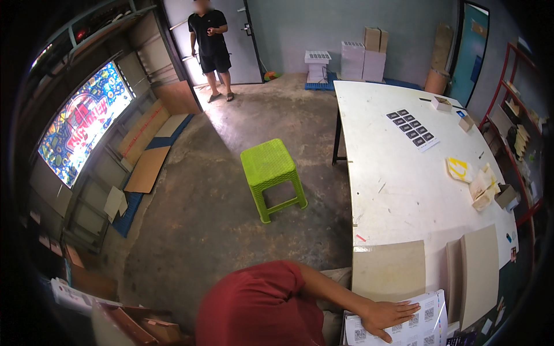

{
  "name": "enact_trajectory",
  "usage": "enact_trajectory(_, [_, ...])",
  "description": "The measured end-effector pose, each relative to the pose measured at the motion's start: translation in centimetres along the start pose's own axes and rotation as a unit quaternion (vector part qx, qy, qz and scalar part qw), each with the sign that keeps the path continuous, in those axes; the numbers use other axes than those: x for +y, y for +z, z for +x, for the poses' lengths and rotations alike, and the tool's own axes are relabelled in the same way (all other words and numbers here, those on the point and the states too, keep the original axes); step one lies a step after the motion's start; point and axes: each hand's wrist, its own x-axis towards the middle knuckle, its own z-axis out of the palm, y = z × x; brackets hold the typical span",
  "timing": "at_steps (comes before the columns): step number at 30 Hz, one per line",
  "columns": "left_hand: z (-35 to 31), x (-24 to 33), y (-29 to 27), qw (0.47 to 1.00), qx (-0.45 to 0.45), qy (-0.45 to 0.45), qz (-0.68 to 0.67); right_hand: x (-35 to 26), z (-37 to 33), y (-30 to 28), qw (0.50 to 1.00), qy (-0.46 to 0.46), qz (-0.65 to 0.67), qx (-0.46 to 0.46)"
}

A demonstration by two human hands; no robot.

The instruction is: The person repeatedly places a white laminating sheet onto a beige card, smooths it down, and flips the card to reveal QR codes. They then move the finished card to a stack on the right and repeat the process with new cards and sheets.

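My left hand lies palm down, fingers stretched out, on a stack of white printed sheets with black square codes. The sheets sit at the near end of a long white table. My left arm, in a red sleeve, reaches across to them from the lower middle. A flat grey-beige board lies just beyond the sheets. To their right, thick boards stand tilted. My right hand is out of view.
A green plastic stool stands on the concrete floor left of the table. Black printed cards, yellow-and-white packaging and small boxes lie farther along the table. A person stands by the far door. Red shelving lines the right wall.
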Motion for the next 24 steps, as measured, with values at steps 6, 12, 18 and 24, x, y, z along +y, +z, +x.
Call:
enact_trajectory(6, [0.0, -0.9, 0.7, 0.984, -0.143, -0.063, -0.082, -3.5, 0.0, -0.2, 0.982, -0.028, -0.128, -0.133])
enact_trajectory(12, [0.2, -0.6, 2.5, 0.985, -0.137, -0.069, -0.079, -6.0, -0.6, 2.5, 0.904, -0.112, -0.206, -0.358])
enact_trajectory(18, [6.5, -4.6, 1.9, 0.984, -0.134, -0.114, -0.043, -4.3, -0.9, 3.2, 0.917, -0.139, -0.169, -0.333])
enact_trajectory(24, [5.0, -1.5, -0.8, 0.973, -0.172, -0.148, -0.042, -6.7, -0.5, 2.9, 0.899, -0.078, -0.196, -0.385])
